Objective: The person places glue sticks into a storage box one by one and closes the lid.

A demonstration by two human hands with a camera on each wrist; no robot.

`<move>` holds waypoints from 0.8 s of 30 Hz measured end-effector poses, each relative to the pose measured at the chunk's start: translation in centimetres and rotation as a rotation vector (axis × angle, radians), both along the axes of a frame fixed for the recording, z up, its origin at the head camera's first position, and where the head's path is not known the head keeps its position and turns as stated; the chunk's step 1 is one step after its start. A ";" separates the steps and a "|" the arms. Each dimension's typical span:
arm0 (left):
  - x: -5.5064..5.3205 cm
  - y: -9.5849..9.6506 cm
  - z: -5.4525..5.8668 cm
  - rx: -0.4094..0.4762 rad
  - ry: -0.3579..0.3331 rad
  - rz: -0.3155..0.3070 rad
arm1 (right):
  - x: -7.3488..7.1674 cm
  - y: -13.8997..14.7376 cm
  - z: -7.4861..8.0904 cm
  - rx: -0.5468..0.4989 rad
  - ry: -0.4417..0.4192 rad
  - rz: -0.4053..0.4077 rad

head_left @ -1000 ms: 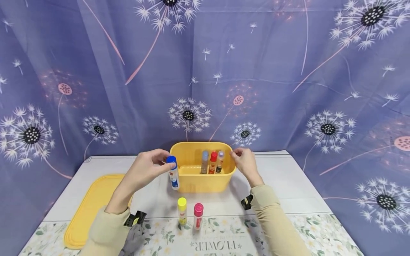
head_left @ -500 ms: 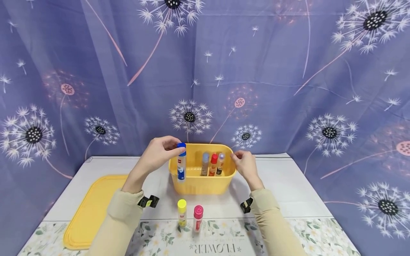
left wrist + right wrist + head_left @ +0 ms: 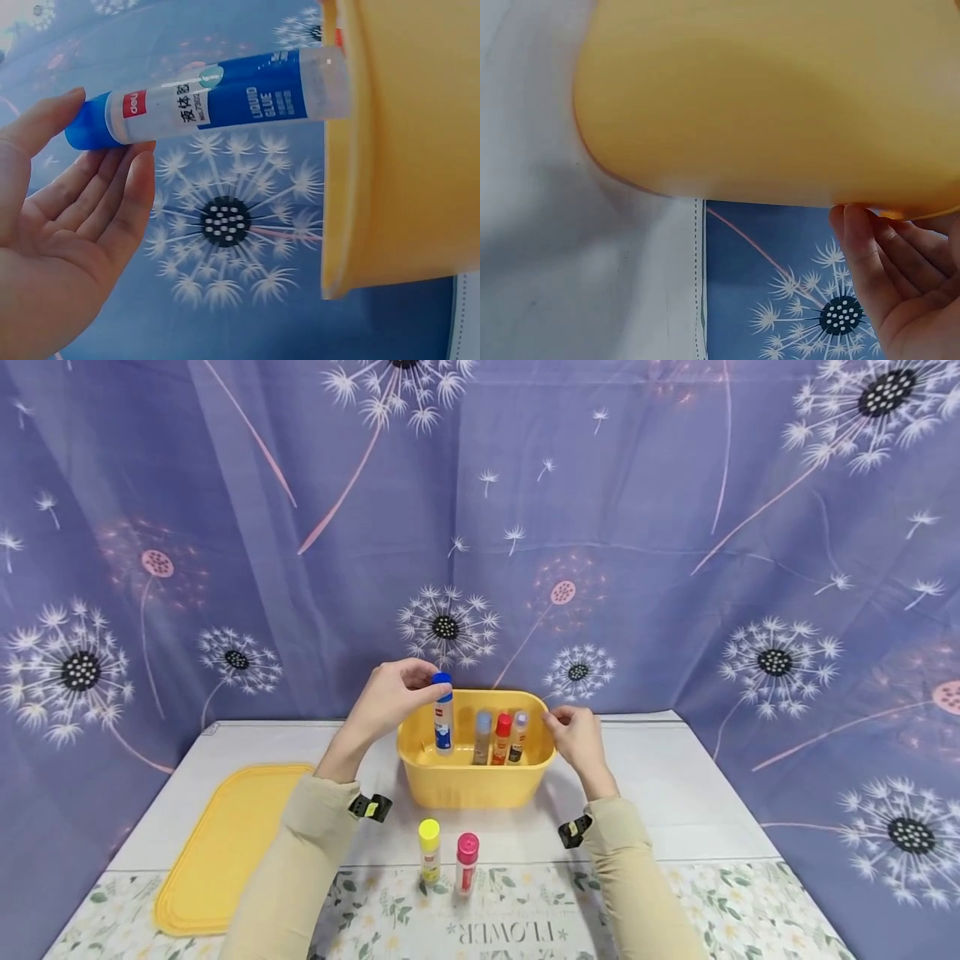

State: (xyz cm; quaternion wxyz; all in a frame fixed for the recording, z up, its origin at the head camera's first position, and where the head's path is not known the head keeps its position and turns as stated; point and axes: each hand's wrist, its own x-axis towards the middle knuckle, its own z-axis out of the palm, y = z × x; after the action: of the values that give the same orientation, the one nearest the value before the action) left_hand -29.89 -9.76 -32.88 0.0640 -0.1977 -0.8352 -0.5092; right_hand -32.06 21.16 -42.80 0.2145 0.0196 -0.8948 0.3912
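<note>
Over yellow tub, left fingers pinch glue bottle

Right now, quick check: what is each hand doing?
Left hand: pinching the blue-capped clear glue bottle by its cap, bottle lowered into the yellow plastic bin.
Right hand: fingers curled on the bin's right rim.

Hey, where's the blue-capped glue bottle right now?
In the head view, the blue-capped glue bottle is upright at the left end of the yellow bin, pinched at its cap by the left hand, left of three other bottles.
</note>
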 end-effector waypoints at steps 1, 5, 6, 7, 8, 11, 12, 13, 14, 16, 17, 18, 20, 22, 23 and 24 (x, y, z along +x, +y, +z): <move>-0.2 0.1 -0.1 -0.006 -0.004 0.005 | -0.1 0.0 0.0 -0.002 0.002 -0.002; -1.1 0.2 -0.8 -0.028 -0.009 0.028 | -0.1 0.0 0.0 -0.006 0.006 0.000; -1.3 0.3 -1.0 -0.035 -0.012 0.032 | -0.1 0.0 0.0 -0.006 0.009 0.001; -1.5 0.3 -1.2 -0.042 -0.016 0.033 | -0.1 0.0 0.0 -0.009 0.012 0.003; -1.7 0.3 -1.4 -0.045 -0.020 0.032 | -0.1 -0.1 0.0 -0.012 0.014 0.003; -2.3 0.5 -1.9 -0.061 -0.027 0.029 | -0.1 0.0 -0.1 -0.019 0.016 0.002; -2.4 0.5 -2.1 -0.068 -0.031 0.029 | -0.1 0.0 -0.1 -0.017 0.016 0.000; -2.6 0.6 -2.3 -0.078 -0.035 0.026 | -0.1 0.0 -0.1 -0.018 0.015 -0.002; -2.8 0.7 -2.4 -0.089 -0.038 0.024 | -0.1 0.1 -0.1 -0.015 0.015 -0.004; -3.2 1.0 -2.6 -0.112 -0.050 0.022 | -0.1 0.2 -0.2 -0.011 0.016 -0.012; -3.3 1.1 -2.7 -0.130 -0.056 0.020 | 0.0 0.2 -0.2 -0.009 0.017 -0.013; -3.5 1.2 -2.8 -0.148 -0.060 0.021 | 0.0 0.3 -0.2 -0.007 0.017 -0.014; -3.7 1.4 -2.9 -0.178 -0.067 0.024 | 0.0 0.3 -0.2 -0.009 0.014 -0.015; -3.8 1.5 -3.0 -0.207 -0.075 0.028 | 0.1 0.3 -0.1 -0.012 0.010 -0.013; -3.8 1.6 -3.1 -0.216 -0.076 0.032 | 0.2 0.2 -0.1 -0.015 0.007 -0.011; -3.8 1.7 -3.2 -0.223 -0.078 0.035 | 0.2 0.2 -0.1 -0.018 0.005 -0.009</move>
State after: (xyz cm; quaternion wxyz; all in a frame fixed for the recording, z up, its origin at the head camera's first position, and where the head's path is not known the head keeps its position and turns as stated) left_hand -33.70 -8.07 -36.11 0.0180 -0.1691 -0.8918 -0.4192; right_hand -31.83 21.38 -42.86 0.2188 0.0148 -0.8908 0.3980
